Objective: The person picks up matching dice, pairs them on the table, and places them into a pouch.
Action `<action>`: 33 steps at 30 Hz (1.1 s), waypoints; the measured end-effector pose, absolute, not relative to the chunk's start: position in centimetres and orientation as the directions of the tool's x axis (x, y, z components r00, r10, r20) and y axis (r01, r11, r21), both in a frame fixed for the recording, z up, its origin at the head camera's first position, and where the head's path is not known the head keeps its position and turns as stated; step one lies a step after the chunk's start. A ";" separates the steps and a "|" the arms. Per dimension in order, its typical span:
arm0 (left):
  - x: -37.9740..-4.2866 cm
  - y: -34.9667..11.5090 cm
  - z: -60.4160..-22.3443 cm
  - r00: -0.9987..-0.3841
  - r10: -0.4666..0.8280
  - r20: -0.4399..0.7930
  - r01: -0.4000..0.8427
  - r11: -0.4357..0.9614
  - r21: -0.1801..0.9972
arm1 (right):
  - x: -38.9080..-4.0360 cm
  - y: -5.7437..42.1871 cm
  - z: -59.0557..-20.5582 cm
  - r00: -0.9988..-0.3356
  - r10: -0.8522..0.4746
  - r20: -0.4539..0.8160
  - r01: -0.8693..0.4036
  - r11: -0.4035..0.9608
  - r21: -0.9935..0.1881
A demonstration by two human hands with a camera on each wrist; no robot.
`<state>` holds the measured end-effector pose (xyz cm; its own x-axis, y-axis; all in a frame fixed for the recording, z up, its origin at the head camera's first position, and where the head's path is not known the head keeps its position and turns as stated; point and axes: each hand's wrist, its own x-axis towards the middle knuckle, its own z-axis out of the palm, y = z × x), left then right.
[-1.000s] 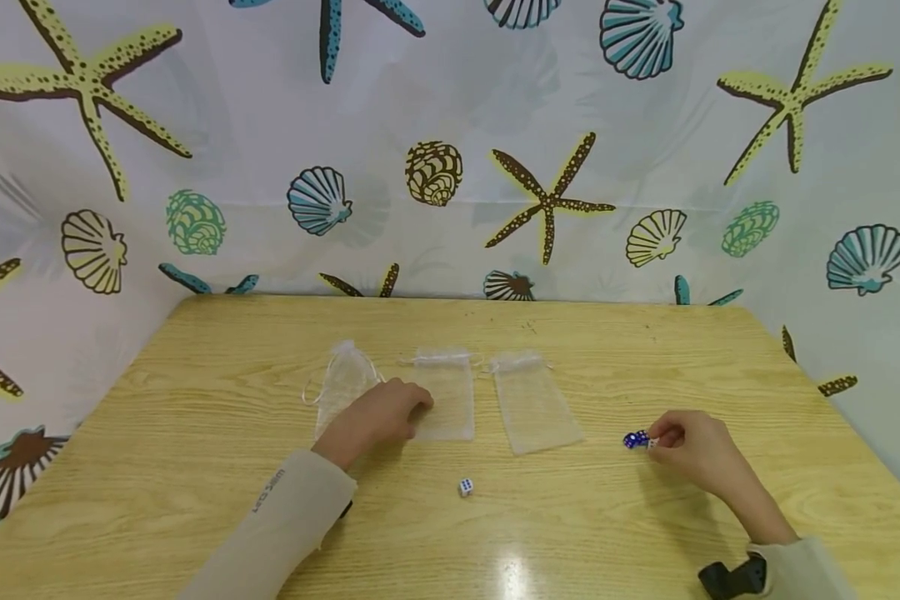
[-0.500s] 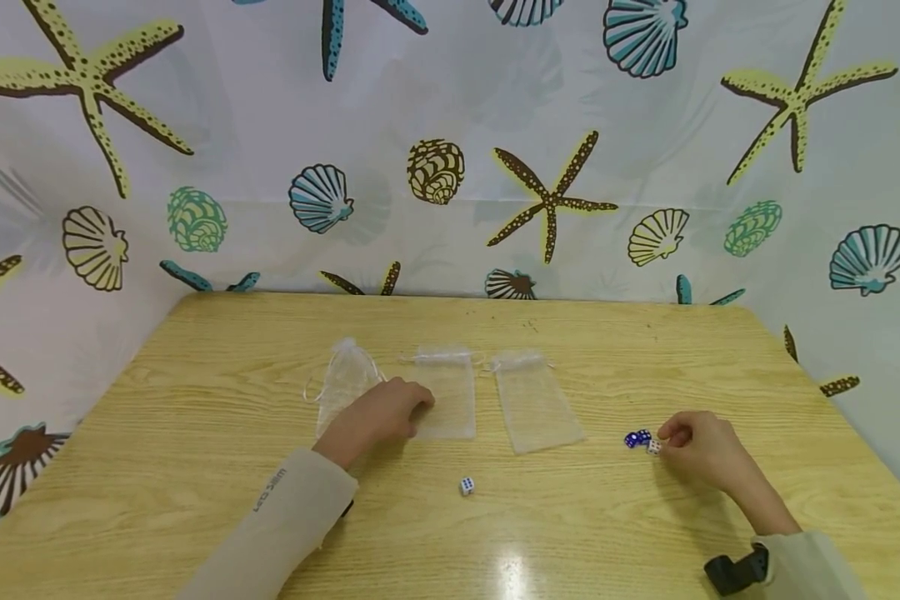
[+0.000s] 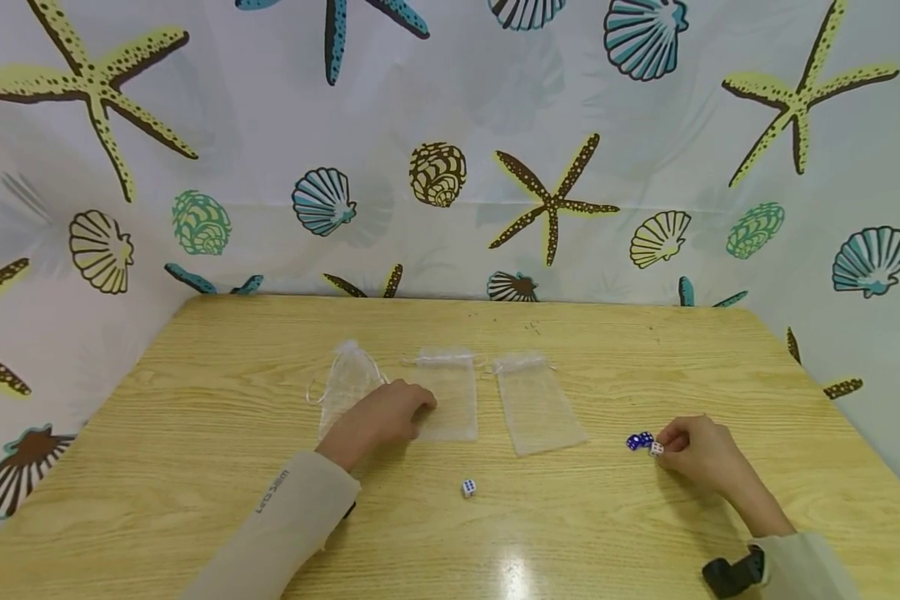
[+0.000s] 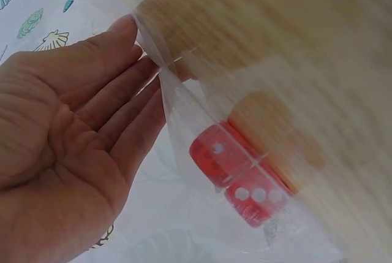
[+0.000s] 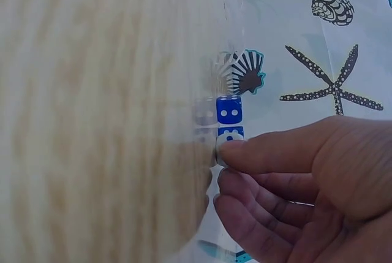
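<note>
At the right of the head view, my right hand [image 3: 699,454] pinches a white die [image 3: 656,449] between thumb and fingers. Two blue dice [image 3: 633,442] lie beside it; the right wrist view shows one blue die [image 5: 229,110] beyond my thumb. My left hand [image 3: 378,421] reaches over the table between the left mesh bag [image 3: 347,377] and the middle mesh bag [image 3: 450,400]. In the left wrist view its thumb and fingers pinch sheer mesh, apparently a bag's edge. Two red dice [image 4: 242,174] show below those fingers, partly behind the mesh; the head view hides them.
A third mesh bag [image 3: 540,408] lies flat, right of the middle one. Another white die [image 3: 468,488] sits alone near the front of the glossy wooden table [image 3: 390,550]. A shell-and-starfish cloth [image 3: 465,100] stands round the table's back and sides.
My right hand has shifted slightly to the right, and more of the white die shows at its fingertips. The left hand, the bags and the lone white die stay put.
</note>
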<state>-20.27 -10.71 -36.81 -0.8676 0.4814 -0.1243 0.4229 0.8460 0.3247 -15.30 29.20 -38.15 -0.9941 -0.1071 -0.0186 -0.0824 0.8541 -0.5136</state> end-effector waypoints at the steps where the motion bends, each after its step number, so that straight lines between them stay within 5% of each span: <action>1: -20.2 -10.7 -36.8 -0.869 0.478 -0.126 0.419 0.848 0.325 | -15.3 29.2 -38.2 -0.994 -0.108 -0.016 -0.085 0.854 -0.513; 33: -20.5 -10.7 -37.0 -0.853 0.511 -0.103 0.456 0.827 0.328 | -13.8 24.5 -36.7 -0.976 -0.215 0.018 -0.190 0.818 -0.543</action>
